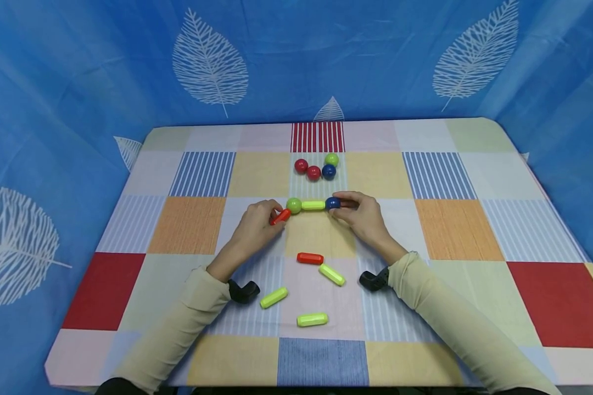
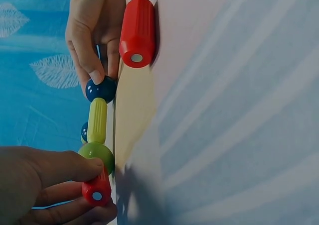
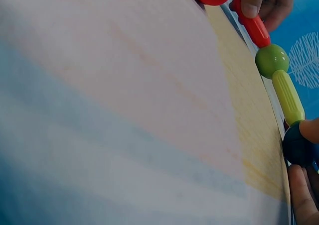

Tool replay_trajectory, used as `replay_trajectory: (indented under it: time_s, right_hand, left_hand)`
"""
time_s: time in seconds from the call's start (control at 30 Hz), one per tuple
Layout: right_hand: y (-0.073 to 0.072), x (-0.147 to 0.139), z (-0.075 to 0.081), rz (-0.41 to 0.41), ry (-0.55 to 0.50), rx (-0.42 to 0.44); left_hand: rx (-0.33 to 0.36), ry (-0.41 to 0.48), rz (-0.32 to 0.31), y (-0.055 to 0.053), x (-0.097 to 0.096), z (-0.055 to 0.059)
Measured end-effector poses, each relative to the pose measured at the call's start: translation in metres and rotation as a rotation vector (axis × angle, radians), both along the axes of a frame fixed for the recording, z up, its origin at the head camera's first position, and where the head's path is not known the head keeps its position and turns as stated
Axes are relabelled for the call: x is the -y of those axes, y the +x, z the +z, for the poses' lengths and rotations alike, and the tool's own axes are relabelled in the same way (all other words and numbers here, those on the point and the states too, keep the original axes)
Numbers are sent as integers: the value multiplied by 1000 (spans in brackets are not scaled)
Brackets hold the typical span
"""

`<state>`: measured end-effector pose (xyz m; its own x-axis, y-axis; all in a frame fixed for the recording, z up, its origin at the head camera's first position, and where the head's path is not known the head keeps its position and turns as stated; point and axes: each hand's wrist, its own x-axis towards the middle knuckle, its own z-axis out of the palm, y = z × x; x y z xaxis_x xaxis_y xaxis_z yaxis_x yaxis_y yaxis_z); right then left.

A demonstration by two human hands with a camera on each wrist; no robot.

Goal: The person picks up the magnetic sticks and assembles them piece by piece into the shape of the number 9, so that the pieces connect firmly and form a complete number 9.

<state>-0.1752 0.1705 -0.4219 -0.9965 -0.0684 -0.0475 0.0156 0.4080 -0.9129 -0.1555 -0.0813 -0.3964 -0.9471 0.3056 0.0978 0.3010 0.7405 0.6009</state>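
My left hand (image 1: 258, 222) pinches a red rod (image 1: 280, 217) between thumb and fingers. The rod's far end touches a green ball (image 1: 294, 206). From that ball a yellow-green rod (image 1: 313, 205) runs across to a dark blue ball (image 1: 333, 203), making one joined row. My right hand (image 1: 361, 216) grips the blue ball with thumb and fingertips. In the left wrist view, a pale round disc shows on the near end of the held red rod (image 2: 96, 191). The right wrist view shows the red rod (image 3: 254, 28) set at an angle against the green ball (image 3: 272, 61).
Behind the row lie two red balls (image 1: 307, 169), a green ball (image 1: 331, 159) and a blue ball (image 1: 329, 172). Nearer me are a red rod (image 1: 309, 258) and yellow-green rods (image 1: 332, 275), (image 1: 274, 297), (image 1: 312, 319). A patchwork cloth (image 1: 459, 296) covers the table; blue curtains (image 1: 356, 55) surround it.
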Motion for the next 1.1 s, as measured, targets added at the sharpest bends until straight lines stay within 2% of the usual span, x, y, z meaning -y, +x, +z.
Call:
replay_trajectory:
  time_s: [0.33, 0.67, 0.97, 1.1]
  right_hand:
    - [1, -1, -2, -7, -6, 14]
    - [-1, 0, -2, -10, 5, -4]
    - [-1, 1, -1, -12, 8, 8]
    - [-1, 0, -2, -11, 7, 9]
  left_hand:
    - [58, 80, 12, 0, -4, -3]
    - [173, 166, 99, 1, -12, -2]
    - [296, 256, 153, -1, -16, -1]
    - [320, 274, 164, -1, -18, -2]
